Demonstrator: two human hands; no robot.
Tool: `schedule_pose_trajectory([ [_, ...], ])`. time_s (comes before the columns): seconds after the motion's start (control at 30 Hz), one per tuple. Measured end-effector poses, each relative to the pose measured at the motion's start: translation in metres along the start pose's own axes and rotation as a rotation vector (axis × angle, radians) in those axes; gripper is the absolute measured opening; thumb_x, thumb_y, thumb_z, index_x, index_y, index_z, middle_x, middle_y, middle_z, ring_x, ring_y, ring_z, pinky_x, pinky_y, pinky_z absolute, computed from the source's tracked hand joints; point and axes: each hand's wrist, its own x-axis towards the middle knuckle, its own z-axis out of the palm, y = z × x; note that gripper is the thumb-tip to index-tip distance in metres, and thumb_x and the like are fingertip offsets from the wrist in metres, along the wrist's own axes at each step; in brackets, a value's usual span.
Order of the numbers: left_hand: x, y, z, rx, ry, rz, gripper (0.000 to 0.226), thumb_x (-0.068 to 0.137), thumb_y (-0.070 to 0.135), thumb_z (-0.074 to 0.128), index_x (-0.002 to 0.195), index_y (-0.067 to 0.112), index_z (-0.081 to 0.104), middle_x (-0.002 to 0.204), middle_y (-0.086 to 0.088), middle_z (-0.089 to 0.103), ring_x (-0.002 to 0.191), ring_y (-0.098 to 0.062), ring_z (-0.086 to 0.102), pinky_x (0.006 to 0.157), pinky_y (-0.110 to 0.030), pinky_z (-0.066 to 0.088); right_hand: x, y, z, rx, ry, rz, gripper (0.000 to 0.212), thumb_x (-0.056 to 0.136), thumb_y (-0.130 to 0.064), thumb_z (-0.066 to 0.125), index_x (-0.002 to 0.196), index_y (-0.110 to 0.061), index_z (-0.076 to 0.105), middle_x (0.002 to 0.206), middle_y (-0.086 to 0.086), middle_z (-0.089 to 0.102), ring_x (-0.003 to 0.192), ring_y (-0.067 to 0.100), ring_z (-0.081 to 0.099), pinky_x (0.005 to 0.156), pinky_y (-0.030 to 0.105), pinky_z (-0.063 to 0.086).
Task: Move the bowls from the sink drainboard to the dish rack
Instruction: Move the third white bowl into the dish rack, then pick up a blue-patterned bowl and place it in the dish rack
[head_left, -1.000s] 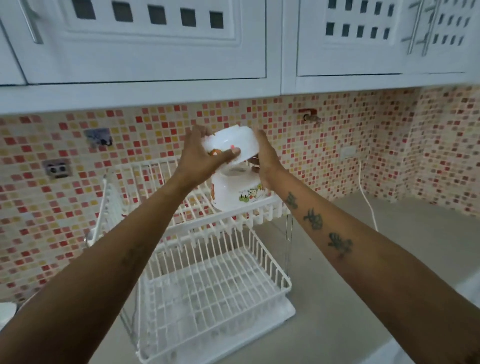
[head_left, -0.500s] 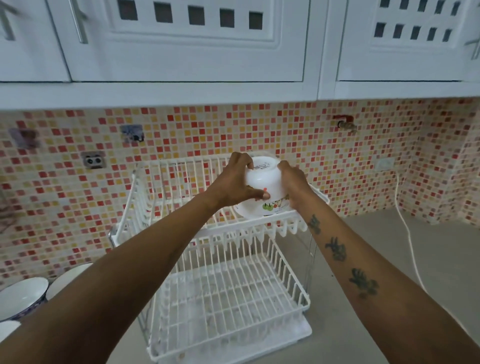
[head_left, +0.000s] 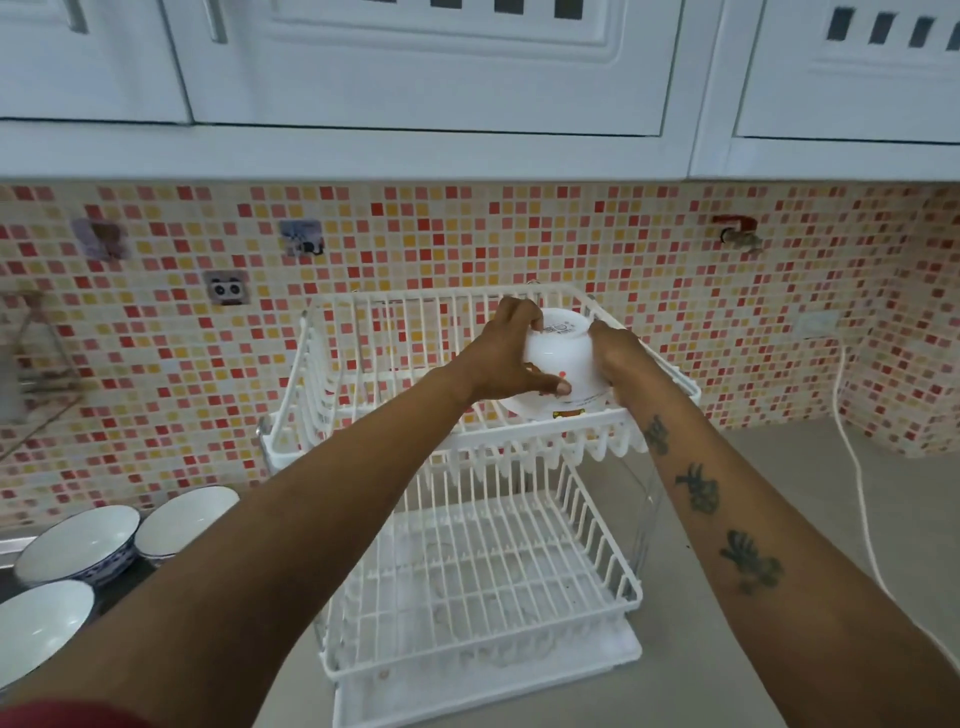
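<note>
A white bowl (head_left: 563, 358) with small coloured prints sits upside down in the top tier of the white two-tier wire dish rack (head_left: 452, 441), at its right end. My left hand (head_left: 506, 358) grips the bowl's left side and my right hand (head_left: 615, 358) grips its right side. The bowl seems to rest on another upturned bowl beneath it, mostly hidden. Three more white bowls stand upright at the lower left: one with a blue pattern (head_left: 78, 545), one behind it (head_left: 182, 519), one at the frame edge (head_left: 36, 623).
The rack's lower tier (head_left: 483, 582) holds nothing. Grey countertop (head_left: 727, 675) surrounds the rack, with a white cable (head_left: 857, 493) running down at the right. White wall cabinets (head_left: 415, 78) hang low above the tiled wall. A tap (head_left: 740, 236) juts from the tiles.
Both hands have lowered the upturned bowl onto the bowl standing in the rack's top tier. The view has tilted down, and the bowls at the lower left have come into view.
</note>
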Motion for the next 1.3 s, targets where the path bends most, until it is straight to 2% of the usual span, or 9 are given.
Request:
schedule_pose_trajectory([
  [0.2,-0.011,0.006,-0.014,-0.11,-0.038,-0.116,0.084,0.081,0.042,0.073,0.143,0.013,0.024,0.151,-0.01,0.022,0.137,-0.033,0.034,0.111,-0.046,0.039,-0.008,0.001,-0.002,-0.23,0.213,-0.227,0.041,0.096,-0.02,0.044,0.13,-0.002,0.056,0.129,0.017,0.06,0.098,0.028,0.057,0.076,0.033,0.049],
  [0.37,-0.043,0.01,-0.067,-0.432,0.201,-0.232,0.079,0.097,0.043,0.051,0.154,0.018,0.002,0.162,-0.009,0.008,0.148,-0.031,0.018,0.119,-0.047,0.027,-0.033,-0.008,0.014,-0.21,0.419,-0.615,0.031,0.09,-0.013,0.055,0.117,-0.003,0.066,0.127,0.019,0.06,0.118,0.034,0.055,0.1,0.037,0.042],
  [0.6,-0.127,-0.035,-0.153,-0.486,0.61,-0.308,0.051,0.103,0.035,0.04,0.145,0.012,0.024,0.147,-0.013,0.036,0.133,-0.026,0.042,0.107,-0.042,0.042,-0.105,-0.069,0.14,0.086,0.143,-0.761,0.026,0.09,-0.02,0.05,0.103,-0.008,0.069,0.113,0.007,0.064,0.098,0.015,0.058,0.073,0.008,0.04],
  [0.8,-0.249,-0.129,-0.222,-0.362,0.898,-0.531,0.037,0.104,0.04,0.03,0.126,0.013,0.042,0.126,-0.007,0.053,0.115,-0.026,0.056,0.099,-0.042,0.048,-0.18,-0.105,0.283,0.306,-0.225,-0.819,0.023,0.088,-0.021,0.049,0.09,-0.007,0.067,0.095,0.008,0.065,0.075,0.012,0.057,0.064,0.022,0.044],
  [0.97,-0.353,-0.199,-0.268,-0.32,1.021,-0.757,0.042,0.105,0.04,0.025,0.112,0.011,0.053,0.116,-0.011,0.059,0.102,-0.023,0.056,0.092,-0.04,0.045,-0.227,-0.09,0.403,0.271,-0.512,-0.724,0.022,0.089,-0.024,0.052,0.093,-0.011,0.068,0.113,0.007,0.066,0.098,0.016,0.061,0.078,0.025,0.048],
  [1.1,-0.41,-0.242,-0.287,-0.362,1.054,-0.914,0.034,0.102,0.033,0.031,0.087,0.014,0.055,0.097,-0.008,0.059,0.085,-0.022,0.055,0.068,-0.03,0.045,-0.247,-0.074,0.476,0.228,-0.614,-0.636,0.025,0.089,-0.023,0.053,0.09,-0.004,0.069,0.101,0.012,0.069,0.081,0.019,0.058,0.066,0.023,0.042],
  [1.17,-0.432,-0.27,-0.287,-0.422,1.069,-0.992,0.037,0.096,0.039,0.035,0.076,0.017,0.055,0.089,-0.009,0.06,0.082,-0.025,0.053,0.073,-0.038,0.049,-0.251,-0.061,0.504,0.192,-0.648,-0.578,0.023,0.091,-0.018,0.053,0.086,0.0,0.068,0.085,0.005,0.066,0.072,0.013,0.057,0.059,0.02,0.041],
  [1.23,-0.449,-0.296,-0.282,-0.461,1.111,-1.058,0.043,0.092,0.05,0.034,0.077,0.017,0.056,0.083,-0.005,0.059,0.079,-0.025,0.053,0.079,-0.043,0.054,-0.249,-0.043,0.53,0.141,-0.679,-0.497,0.02,0.091,-0.017,0.051,0.077,-0.007,0.063,0.067,-0.002,0.056,0.059,0.008,0.048,0.053,0.021,0.036],
  [1.3,-0.462,-0.322,-0.271,-0.584,1.146,-1.084,0.047,0.099,0.049,0.029,0.098,0.011,0.057,0.094,-0.011,0.06,0.079,-0.024,0.057,0.063,-0.03,0.057,-0.245,-0.02,0.555,0.098,-0.721,-0.377,0.022,0.093,-0.019,0.046,0.073,-0.014,0.055,0.066,-0.001,0.05,0.06,0.013,0.044,0.055,0.025,0.033],
])
